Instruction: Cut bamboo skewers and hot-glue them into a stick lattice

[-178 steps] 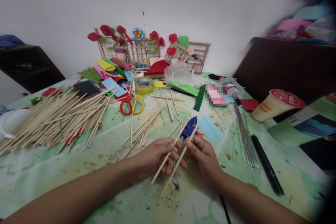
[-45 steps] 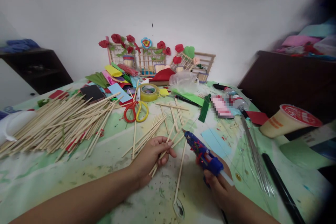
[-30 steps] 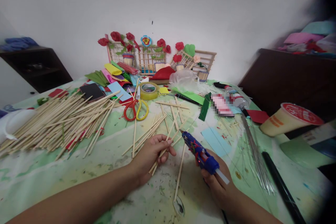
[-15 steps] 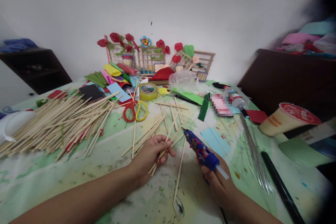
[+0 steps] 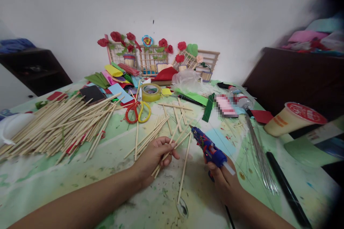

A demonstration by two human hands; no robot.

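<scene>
My left hand (image 5: 161, 154) is closed around a few thin wooden sticks (image 5: 175, 133), which fan out past the fingertips. In my right hand (image 5: 225, 179) is a blue hot glue gun (image 5: 208, 146), gripped by its handle. A clear glue stick (image 5: 228, 168) pokes from its back end, and its nozzle points at the far ends of the held sticks, a small gap away. One loose stick (image 5: 185, 166) lies on the table between my hands, its near end by a small dark-and-clear patch. More short sticks (image 5: 153, 134) lie just beyond my left hand.
A large pile of sticks (image 5: 61, 125) covers the left. Scissors (image 5: 138, 111) and a tape roll (image 5: 151, 92) lie ahead. Metal wires (image 5: 259, 154), a black rod (image 5: 287, 188) and a tilted cup (image 5: 294, 118) are on the right. Paper-flower lattices (image 5: 153, 59) lean against the wall.
The glue gun in my right hand has shifted slightly to the right, away from the sticks' ends. My left hand stays nearly still with its sticks.
</scene>
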